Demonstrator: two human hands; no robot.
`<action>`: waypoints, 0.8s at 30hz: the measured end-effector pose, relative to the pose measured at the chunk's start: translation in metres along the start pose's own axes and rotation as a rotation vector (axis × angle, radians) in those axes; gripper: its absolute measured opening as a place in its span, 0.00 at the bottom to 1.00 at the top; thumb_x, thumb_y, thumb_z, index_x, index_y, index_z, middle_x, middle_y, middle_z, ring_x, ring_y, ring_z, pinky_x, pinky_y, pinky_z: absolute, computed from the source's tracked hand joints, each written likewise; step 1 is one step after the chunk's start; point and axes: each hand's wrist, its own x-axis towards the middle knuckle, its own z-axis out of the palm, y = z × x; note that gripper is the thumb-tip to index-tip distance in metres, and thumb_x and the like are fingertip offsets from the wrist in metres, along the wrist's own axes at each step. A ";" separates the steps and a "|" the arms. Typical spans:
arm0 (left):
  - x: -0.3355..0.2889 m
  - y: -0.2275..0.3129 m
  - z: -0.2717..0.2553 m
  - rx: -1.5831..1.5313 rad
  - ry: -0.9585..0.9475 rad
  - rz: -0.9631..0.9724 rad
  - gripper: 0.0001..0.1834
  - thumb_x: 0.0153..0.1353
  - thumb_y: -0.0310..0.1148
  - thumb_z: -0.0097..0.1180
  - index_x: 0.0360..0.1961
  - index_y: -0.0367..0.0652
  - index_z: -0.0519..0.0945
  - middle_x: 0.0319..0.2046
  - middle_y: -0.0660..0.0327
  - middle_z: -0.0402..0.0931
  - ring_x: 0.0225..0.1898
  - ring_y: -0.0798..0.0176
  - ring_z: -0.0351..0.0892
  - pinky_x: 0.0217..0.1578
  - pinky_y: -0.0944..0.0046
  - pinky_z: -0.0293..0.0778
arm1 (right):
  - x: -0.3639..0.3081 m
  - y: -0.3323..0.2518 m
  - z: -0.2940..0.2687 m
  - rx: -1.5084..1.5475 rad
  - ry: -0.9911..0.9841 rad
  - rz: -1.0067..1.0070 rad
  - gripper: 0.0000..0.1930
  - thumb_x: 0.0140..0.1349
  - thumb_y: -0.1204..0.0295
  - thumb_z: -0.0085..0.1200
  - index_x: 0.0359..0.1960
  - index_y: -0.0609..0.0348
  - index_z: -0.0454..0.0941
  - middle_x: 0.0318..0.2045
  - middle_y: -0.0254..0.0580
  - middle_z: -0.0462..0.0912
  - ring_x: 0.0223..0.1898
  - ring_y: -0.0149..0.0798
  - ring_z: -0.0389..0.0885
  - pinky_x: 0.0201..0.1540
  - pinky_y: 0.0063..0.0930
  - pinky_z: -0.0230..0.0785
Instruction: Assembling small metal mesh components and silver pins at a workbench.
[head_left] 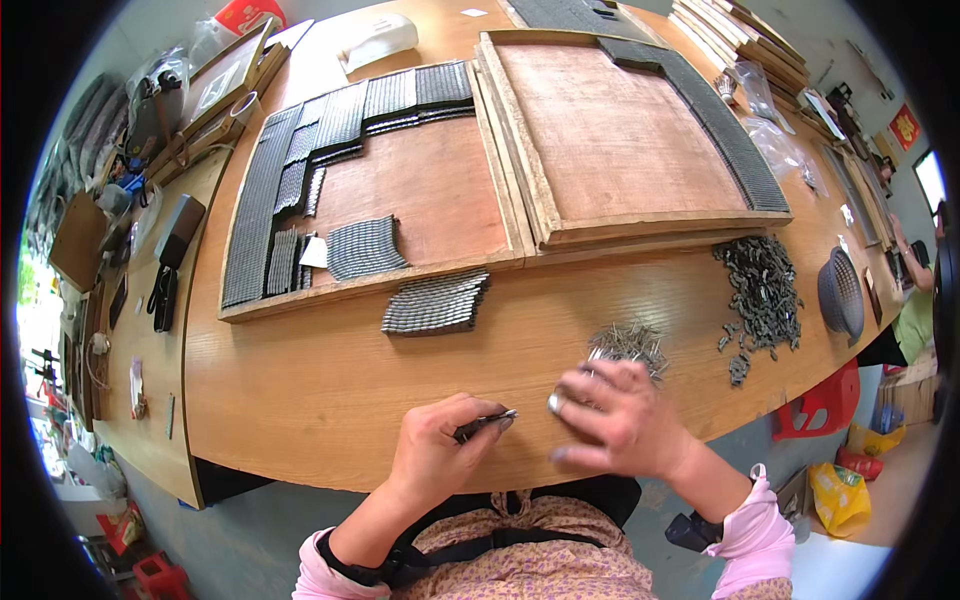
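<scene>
- Left hand (440, 440), 6 o'clock of the view: thumb and index finger pinching a small dark piece (468, 428)
- Right hand (625, 425), 4 o'clock: blurred, fingers apart, at near side of the pin pile (635, 340); can't tell if it grips anything
- Progress, my read: part done. Left tray (420, 185), 10–11 o'clock, has grey ribbed sheets (340, 118) along its left and far sides, wood base showing elsewhere
- Right tray (615, 140), 1 o'clock: dark ribbed strip (715, 115) down its right side, mostly wood base, so plenty left
- Loose stock remains: dark link pile (762, 290), 3 o'clock, plus the pins
- Separate ribbed sheet (435, 303) on table at left tray's near edge
- Held piece: short, dark, bright metallic end; finer detail too small to read
</scene>
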 end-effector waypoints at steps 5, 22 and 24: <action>-0.005 -0.008 0.002 0.103 0.041 0.086 0.07 0.50 0.22 0.64 0.33 0.38 0.83 0.26 0.60 0.80 0.23 0.65 0.78 0.25 0.70 0.72 | -0.027 -0.018 0.024 0.034 0.027 -0.347 0.17 0.52 0.58 0.59 0.39 0.53 0.81 0.48 0.33 0.79 0.52 0.33 0.73 0.52 0.30 0.60; -0.010 -0.011 0.004 0.281 0.042 0.242 0.09 0.52 0.28 0.61 0.37 0.45 0.81 0.31 0.63 0.79 0.31 0.58 0.80 0.30 0.61 0.76 | 0.043 -0.031 0.013 0.928 0.073 0.337 0.07 0.48 0.83 0.58 0.31 0.65 0.81 0.29 0.41 0.81 0.31 0.32 0.81 0.35 0.22 0.73; -0.009 -0.012 0.004 0.286 0.046 0.252 0.09 0.52 0.28 0.61 0.37 0.44 0.81 0.31 0.63 0.79 0.31 0.58 0.80 0.29 0.61 0.76 | 0.046 -0.033 0.012 0.902 0.070 0.359 0.07 0.47 0.82 0.58 0.30 0.64 0.81 0.27 0.40 0.82 0.29 0.30 0.81 0.34 0.22 0.74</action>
